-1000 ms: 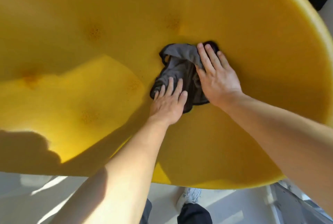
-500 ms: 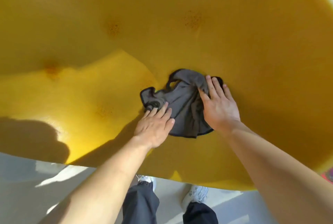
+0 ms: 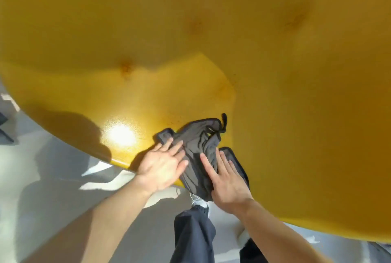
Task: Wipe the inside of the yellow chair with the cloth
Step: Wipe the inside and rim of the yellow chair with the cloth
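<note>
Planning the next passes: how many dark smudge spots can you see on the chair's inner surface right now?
3, maybe more out of view: one spot at left, another upper centre, a third upper right. All lie beyond the cloth.

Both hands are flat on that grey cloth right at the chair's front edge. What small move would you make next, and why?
Probably push the cloth back up and away from the rim. It lies at the yellow chair's near edge, partly hanging over, under the left hand and right hand. Small dark specks show just beyond it, and brownish spots higher up.
</note>
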`<state>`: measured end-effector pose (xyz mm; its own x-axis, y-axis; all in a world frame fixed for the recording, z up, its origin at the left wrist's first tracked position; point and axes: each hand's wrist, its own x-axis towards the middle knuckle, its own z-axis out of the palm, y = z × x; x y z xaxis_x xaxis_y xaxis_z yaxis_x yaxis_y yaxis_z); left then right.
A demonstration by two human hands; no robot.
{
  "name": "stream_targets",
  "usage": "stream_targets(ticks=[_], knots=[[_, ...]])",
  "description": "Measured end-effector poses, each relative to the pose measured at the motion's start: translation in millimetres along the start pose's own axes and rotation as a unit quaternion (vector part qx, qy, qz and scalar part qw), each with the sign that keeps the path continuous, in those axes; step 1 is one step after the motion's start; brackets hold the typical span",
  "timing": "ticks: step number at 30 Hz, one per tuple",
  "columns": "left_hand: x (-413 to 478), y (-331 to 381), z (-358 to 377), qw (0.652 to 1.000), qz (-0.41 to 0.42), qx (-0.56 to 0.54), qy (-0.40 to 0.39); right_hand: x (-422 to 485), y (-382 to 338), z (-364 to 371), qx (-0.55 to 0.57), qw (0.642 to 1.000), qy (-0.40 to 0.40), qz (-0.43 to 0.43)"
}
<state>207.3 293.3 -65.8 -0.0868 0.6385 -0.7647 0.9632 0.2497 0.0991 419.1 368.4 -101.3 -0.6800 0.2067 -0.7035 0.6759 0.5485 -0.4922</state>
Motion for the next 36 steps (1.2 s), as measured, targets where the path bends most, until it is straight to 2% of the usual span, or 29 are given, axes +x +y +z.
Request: stream_targets(ticks=[2, 4, 7, 9, 14, 16, 19, 22, 25, 28, 31, 34, 36], knots=[[12.9, -55.5, -8.7, 0.994, -0.088, 0.04, 0.04, 48.8, -19.1, -21.0, -0.031, 0.998, 0.05, -0.028], [25.3, -83.2, -15.7, 0.988, -0.131, 0.066, 0.055, 99.4, -41.5, -40.6, -0.026, 0.996, 0.08, -0.027], [33.1, -59.5, -7.2, 0.986, -0.15, 0.036, 0.061, 135.3, -63.9, -45.0, -0.017, 0.993, 0.114, -0.031], [21.7, -30.7, 14.3, 0.992, -0.116, 0.01, 0.049, 118.6, -58.7, -23.4, -0.033, 0.993, 0.099, -0.056], [-23.5, -6.9, 38.0, 0.998, 0.053, -0.028, 0.025, 35.3, -10.6, 20.1, -0.098, 0.992, 0.037, -0.069], [-24.0, -15.0, 32.8, 0.997, 0.064, -0.045, 0.017, 50.4, -7.4, 10.7, -0.109, 0.99, 0.049, -0.079], [-6.6, -48.3, 22.3, 0.995, -0.031, -0.081, 0.058, 107.3, -31.2, -15.0, -0.106, 0.985, 0.111, -0.074], [14.9, -86.6, 10.0, 0.983, -0.12, -0.066, 0.125, 164.8, -72.7, -44.6, -0.067, 0.985, 0.153, -0.045], [21.3, -87.2, 8.8, 0.976, -0.137, -0.097, 0.139, 179.0, -101.0, -37.7, -0.031, 0.984, 0.17, -0.039], [-8.8, -65.3, 14.3, 0.974, -0.16, -0.094, 0.128, 138.4, -106.3, 2.5, -0.023, 0.989, 0.122, -0.084], [-41.9, -57.4, 10.3, 0.976, -0.173, -0.059, 0.118, 100.2, -104.8, 22.5, -0.001, 0.995, 0.048, -0.091], [-50.9, -68.2, 7.3, 0.966, -0.174, -0.125, 0.145, 92.5, -116.8, 23.7, 0.034, 0.995, 0.045, -0.079], [-49.4, -80.0, 4.7, 0.95, -0.181, -0.182, 0.178, 99.0, -125.7, 23.7, 0.008, 0.994, 0.055, -0.099]])
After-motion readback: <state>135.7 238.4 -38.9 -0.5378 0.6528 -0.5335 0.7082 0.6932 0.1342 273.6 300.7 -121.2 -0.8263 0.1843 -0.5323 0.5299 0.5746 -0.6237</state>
